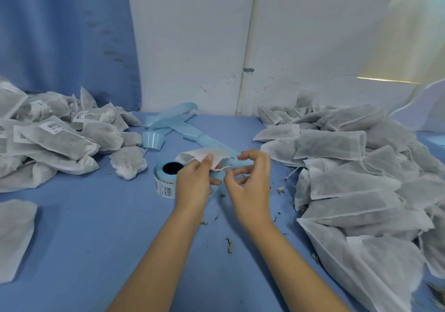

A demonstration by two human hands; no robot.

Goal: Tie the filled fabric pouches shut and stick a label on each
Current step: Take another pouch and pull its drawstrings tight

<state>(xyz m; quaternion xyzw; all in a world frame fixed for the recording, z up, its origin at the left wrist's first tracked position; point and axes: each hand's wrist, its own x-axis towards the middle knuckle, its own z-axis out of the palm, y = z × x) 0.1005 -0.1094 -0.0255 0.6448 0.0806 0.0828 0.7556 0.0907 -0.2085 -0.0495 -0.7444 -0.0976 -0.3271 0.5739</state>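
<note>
While the big untied heap [361,179] on my right outweighs the labelled pile [53,138] on my left, my left hand [192,184] pinches one pouch [204,156] above the surface [96,227], right fingers [231,174] curled at its drawstring [225,167].

A blue cloth-covered tabletop [84,227] meets a scuffed white wall [192,46]. A blue fabric curtain [60,34] hangs at the left; a thin white vertical pipe [246,53] runs down the wall. Warm yellowish light [409,34] falls upper right.
</note>
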